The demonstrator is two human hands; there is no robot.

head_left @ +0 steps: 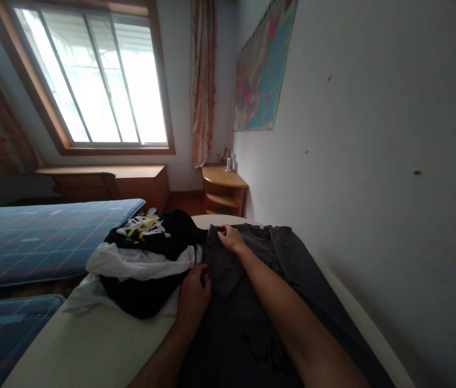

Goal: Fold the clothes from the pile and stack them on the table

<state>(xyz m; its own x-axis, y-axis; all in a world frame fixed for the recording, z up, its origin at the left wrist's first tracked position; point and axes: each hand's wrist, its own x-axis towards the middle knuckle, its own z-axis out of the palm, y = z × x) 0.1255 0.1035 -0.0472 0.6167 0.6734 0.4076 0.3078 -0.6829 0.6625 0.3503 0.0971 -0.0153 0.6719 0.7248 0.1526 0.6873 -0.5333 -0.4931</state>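
Observation:
A dark grey shirt [231,345] lies spread over the pale bed, its collar at the far end and black lettering on its front. One long sleeve [324,291] runs down along the right side. At the upper left a flap of the shirt [222,267] is folded inward. My right hand [231,238] is closed on the cloth at the top of that flap, near the shoulder. Lower down, my left hand [195,291] has its fingers curled at the shirt's left edge; its fingertips are partly hidden.
Left of the shirt lies a heap of black and white clothes [147,264], one with a yellow print. Blue plaid mattresses [50,242] are further left. A wall [373,231] borders the bed on the right. A corner shelf [223,178] and a desk [131,171] stand beyond.

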